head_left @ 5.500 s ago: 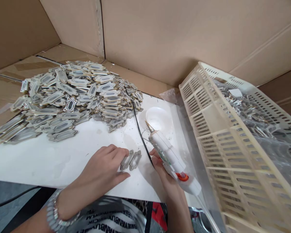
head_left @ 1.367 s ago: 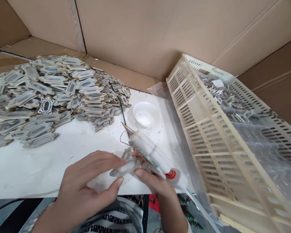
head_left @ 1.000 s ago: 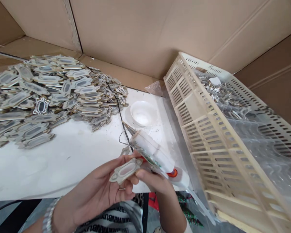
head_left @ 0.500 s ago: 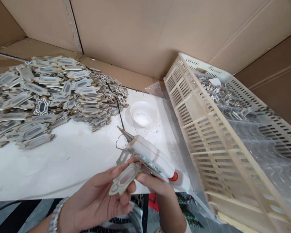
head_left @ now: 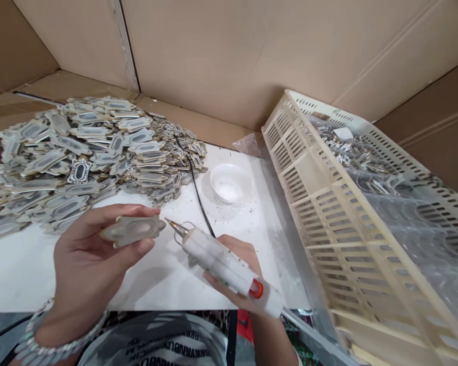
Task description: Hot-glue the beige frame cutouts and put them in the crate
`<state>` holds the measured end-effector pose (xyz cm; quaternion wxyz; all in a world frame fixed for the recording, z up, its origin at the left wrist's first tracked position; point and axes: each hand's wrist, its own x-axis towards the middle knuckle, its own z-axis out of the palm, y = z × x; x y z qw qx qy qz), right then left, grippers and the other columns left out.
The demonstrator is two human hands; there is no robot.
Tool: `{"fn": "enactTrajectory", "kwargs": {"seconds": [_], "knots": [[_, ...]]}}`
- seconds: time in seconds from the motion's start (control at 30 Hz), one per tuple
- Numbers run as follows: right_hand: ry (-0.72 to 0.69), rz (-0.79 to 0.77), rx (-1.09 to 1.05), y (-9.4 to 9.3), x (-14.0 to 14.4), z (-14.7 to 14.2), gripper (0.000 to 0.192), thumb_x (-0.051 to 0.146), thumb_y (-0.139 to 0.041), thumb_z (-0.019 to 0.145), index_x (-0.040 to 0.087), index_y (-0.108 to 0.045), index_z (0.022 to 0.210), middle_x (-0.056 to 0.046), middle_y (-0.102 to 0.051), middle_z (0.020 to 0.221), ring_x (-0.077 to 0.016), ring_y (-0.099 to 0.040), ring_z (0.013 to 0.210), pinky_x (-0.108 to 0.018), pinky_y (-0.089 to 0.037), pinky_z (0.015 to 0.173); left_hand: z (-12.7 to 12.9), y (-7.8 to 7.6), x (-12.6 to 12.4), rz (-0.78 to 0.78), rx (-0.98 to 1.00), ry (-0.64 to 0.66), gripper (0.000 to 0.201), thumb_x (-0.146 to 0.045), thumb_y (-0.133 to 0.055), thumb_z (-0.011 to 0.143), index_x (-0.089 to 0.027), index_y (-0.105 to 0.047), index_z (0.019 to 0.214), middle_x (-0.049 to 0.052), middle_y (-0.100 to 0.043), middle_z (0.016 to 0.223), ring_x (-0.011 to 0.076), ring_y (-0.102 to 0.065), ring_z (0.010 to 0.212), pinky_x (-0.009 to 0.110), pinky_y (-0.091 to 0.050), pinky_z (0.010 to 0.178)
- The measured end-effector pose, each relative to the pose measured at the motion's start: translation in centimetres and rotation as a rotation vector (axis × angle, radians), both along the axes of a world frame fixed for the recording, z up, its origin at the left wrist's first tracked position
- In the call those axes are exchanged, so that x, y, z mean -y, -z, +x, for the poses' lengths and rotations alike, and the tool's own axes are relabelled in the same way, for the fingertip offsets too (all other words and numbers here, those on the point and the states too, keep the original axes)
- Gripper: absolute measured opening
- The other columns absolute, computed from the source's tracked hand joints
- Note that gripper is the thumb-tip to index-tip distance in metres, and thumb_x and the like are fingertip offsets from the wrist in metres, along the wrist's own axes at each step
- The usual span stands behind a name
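Between thumb and fingers, my left hand point(head_left: 95, 254) pinches an ornate plaque point(head_left: 133, 230), pale with a recessed oblong middle, held level above the white table. My right hand point(head_left: 232, 274) is wrapped around a white glue gun point(head_left: 217, 259) with an orange-red part near its rear. The gun's metal tip points up and left, close to the right end of the plaque; whether they touch I cannot tell. Part of my right hand is hidden behind the gun. A large heap of similar plaques point(head_left: 80, 147) lies behind my left hand.
A white bowl point(head_left: 229, 184) stands on the white table point(head_left: 168, 284), a black cord running beside it. On the right, a cream plastic crate point(head_left: 309, 188) holds clear trays and small metallic pieces. Cardboard walls point(head_left: 213, 56) enclose the back.
My left hand has moved left and up with the plaque, apart from my right hand. The glue gun has been lifted off the table in my right hand, its tip now near the plaque.
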<state>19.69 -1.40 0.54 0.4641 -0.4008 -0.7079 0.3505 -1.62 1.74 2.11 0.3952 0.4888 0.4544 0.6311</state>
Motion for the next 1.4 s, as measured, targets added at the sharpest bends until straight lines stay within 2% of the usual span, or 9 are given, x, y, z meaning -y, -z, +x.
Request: {"fn": "enactTrajectory", "kwargs": {"seconds": [0.1, 0.33, 0.5, 0.57, 0.73, 1.03, 1.2, 1.4], "knots": [[-0.036, 0.042, 0.030, 0.5, -0.2, -0.1, 0.022, 0.038, -0.060, 0.091, 0.026, -0.058, 0.074, -0.003, -0.067, 0.076, -0.0169, -0.067, 0.068, -0.028, -0.059, 0.061, -0.1, 0.0, -0.4, 0.098, -0.054, 0.003, 0.032, -0.023, -0.090, 0.067, -0.033, -0.074, 0.093, -0.005, -0.077, 0.096, 0.0188, -0.074, 0.095, 0.026, -0.065, 0.082], [-0.037, 0.014, 0.021, 0.8, -0.1, -0.1, 0.014, 0.028, -0.063, 0.087, 0.026, -0.059, 0.074, -0.002, -0.071, 0.081, -0.0164, -0.069, 0.070, -0.026, -0.059, 0.063, -0.5, 0.4, -0.6, 0.143, -0.099, 0.033, 0.031, -0.014, -0.085, 0.069, -0.028, -0.073, 0.094, -0.002, -0.077, 0.098, 0.0202, -0.075, 0.095, 0.031, -0.067, 0.084], [-0.055, 0.020, -0.021, 0.8, -0.2, -0.2, 0.012, 0.022, -0.064, 0.084, 0.026, -0.058, 0.074, -0.001, -0.071, 0.080, -0.0158, -0.069, 0.070, -0.026, -0.056, 0.061, -0.3, 0.1, -0.2, 0.066, -0.096, 0.012, 0.028, -0.022, -0.083, 0.070, -0.036, -0.073, 0.092, -0.006, -0.075, 0.098, 0.0244, -0.074, 0.100, 0.039, -0.066, 0.089], [-0.048, 0.007, -0.011, 0.9, -0.2, -0.2, 0.013, 0.023, -0.064, 0.084, 0.026, -0.057, 0.074, -0.001, -0.070, 0.080, -0.0163, -0.068, 0.069, -0.026, -0.055, 0.060, -0.4, 0.2, -0.3, 0.078, -0.098, 0.035, 0.030, -0.020, -0.082, 0.071, -0.037, -0.073, 0.094, -0.007, -0.075, 0.099, 0.0224, -0.074, 0.101, 0.036, -0.065, 0.089], [-0.039, -0.047, -0.011, 0.8, 0.0, -0.2, 0.018, 0.022, -0.064, 0.085, 0.026, -0.053, 0.071, 0.000, -0.068, 0.078, -0.0164, -0.066, 0.069, -0.027, -0.054, 0.061, -1.1, 0.7, -0.7, 0.191, -0.102, 0.110, 0.038, -0.005, -0.081, 0.070, -0.030, -0.074, 0.097, -0.005, -0.077, 0.100, 0.0174, -0.074, 0.101, 0.026, -0.065, 0.089], [-0.031, -0.096, -0.060, 1.2, 0.1, -0.3, 0.021, 0.027, -0.064, 0.085, 0.025, -0.054, 0.066, -0.001, -0.064, 0.072, -0.0169, -0.060, 0.063, -0.029, -0.048, 0.057, -0.9, 0.6, -0.9, 0.256, -0.137, 0.106, 0.041, -0.004, -0.079, 0.070, -0.032, -0.073, 0.099, -0.008, -0.077, 0.102, 0.0130, -0.075, 0.100, 0.019, -0.064, 0.090], [-0.027, -0.107, -0.053, 1.3, 0.1, -0.3, 0.023, 0.022, -0.066, 0.084, 0.025, -0.051, 0.066, 0.001, -0.060, 0.071, -0.0148, -0.058, 0.062, -0.027, -0.045, 0.056, -1.2, 0.7, -0.9, 0.253, -0.122, 0.083, 0.042, -0.002, -0.078, 0.071, -0.033, -0.073, 0.100, -0.008, -0.077, 0.103, 0.0124, -0.075, 0.099, 0.020, -0.064, 0.092], [-0.008, -0.139, -0.038, 0.8, 0.2, -0.3, 0.022, 0.024, -0.065, 0.086, 0.025, -0.053, 0.067, 0.001, -0.062, 0.073, -0.0149, -0.058, 0.062, -0.027, -0.047, 0.057, -1.4, 0.9, -0.9, 0.258, -0.136, 0.065, 0.040, -0.004, -0.080, 0.070, -0.031, -0.072, 0.099, -0.007, -0.077, 0.102, 0.0137, -0.075, 0.100, 0.022, -0.065, 0.092]]}}
